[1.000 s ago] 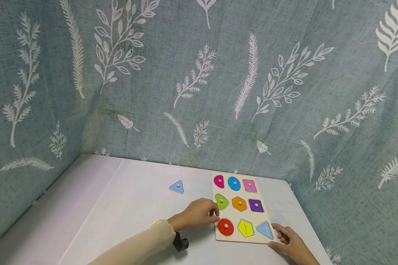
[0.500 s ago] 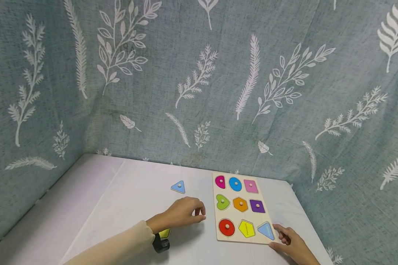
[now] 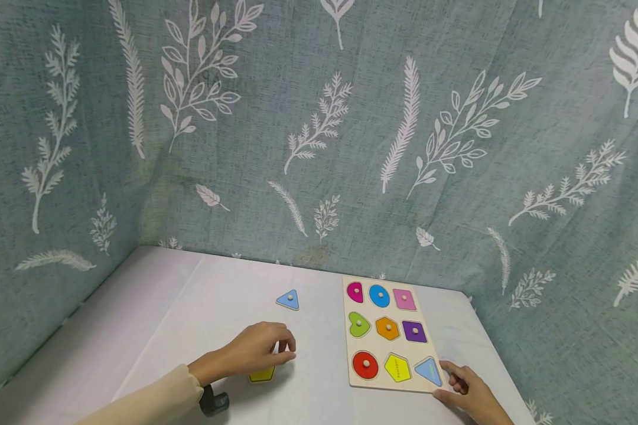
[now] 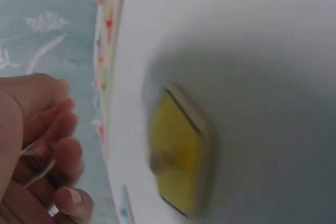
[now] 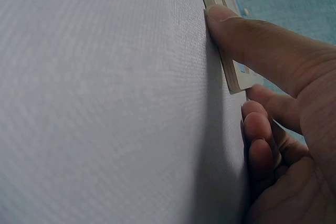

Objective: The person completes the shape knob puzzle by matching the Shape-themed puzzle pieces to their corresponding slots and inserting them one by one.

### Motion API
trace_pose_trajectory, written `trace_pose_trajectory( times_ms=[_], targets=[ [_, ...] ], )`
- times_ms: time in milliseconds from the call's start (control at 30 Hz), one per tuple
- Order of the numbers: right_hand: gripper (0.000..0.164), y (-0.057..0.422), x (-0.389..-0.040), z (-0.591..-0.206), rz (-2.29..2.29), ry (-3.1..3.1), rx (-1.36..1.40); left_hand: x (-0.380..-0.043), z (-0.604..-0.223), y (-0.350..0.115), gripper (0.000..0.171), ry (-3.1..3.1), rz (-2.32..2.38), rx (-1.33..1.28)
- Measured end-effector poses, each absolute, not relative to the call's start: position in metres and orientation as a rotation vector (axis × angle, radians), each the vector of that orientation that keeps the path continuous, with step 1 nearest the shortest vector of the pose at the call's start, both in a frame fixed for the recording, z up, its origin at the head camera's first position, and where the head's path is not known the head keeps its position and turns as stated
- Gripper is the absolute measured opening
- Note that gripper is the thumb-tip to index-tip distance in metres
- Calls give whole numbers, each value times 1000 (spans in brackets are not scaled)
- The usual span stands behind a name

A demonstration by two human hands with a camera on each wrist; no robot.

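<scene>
A wooden shape-puzzle board lies on the right of the table, with knobbed pieces in most of its recesses. Its yellow pentagon and blue triangle recesses at the near side hold no knobbed piece. My left hand, fingers loosely bent and holding nothing, hovers over a yellow pentagon puzzle piece, which is partly hidden beneath it in the head view. A blue triangle puzzle piece lies farther back. With thumb and index finger, my right hand grips the board's near right corner.
A white-covered table carries everything. Patterned grey-green fabric hangs behind and at both sides. A black wrist strap mount sits under my left wrist.
My left hand has moved left, away from the board's left edge, to above the yellow pentagon piece. My right hand stays at the board's corner.
</scene>
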State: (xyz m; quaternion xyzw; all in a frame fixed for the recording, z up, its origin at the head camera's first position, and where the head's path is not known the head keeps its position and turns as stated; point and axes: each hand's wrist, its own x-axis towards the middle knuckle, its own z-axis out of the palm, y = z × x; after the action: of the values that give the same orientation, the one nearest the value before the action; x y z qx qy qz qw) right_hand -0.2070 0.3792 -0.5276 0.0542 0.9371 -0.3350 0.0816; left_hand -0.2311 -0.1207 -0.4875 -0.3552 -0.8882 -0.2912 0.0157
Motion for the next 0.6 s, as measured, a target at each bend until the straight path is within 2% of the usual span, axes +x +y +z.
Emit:
trace_pose_trajectory(
  times_ms=[200, 433, 600],
  targets=[
    [84, 379, -207, -528, -971, 2815, 175, -223, -491, -143, 4, -2765, -946, -1079],
    [79, 380, -207, -529, -989, 2815, 139, -213, -498, -167, 8, -2781, -891, -984],
    [82, 379, -208, -529, -995, 2815, 147, -208, -503, -180, 11, -2798, -869, -909]
  ],
)
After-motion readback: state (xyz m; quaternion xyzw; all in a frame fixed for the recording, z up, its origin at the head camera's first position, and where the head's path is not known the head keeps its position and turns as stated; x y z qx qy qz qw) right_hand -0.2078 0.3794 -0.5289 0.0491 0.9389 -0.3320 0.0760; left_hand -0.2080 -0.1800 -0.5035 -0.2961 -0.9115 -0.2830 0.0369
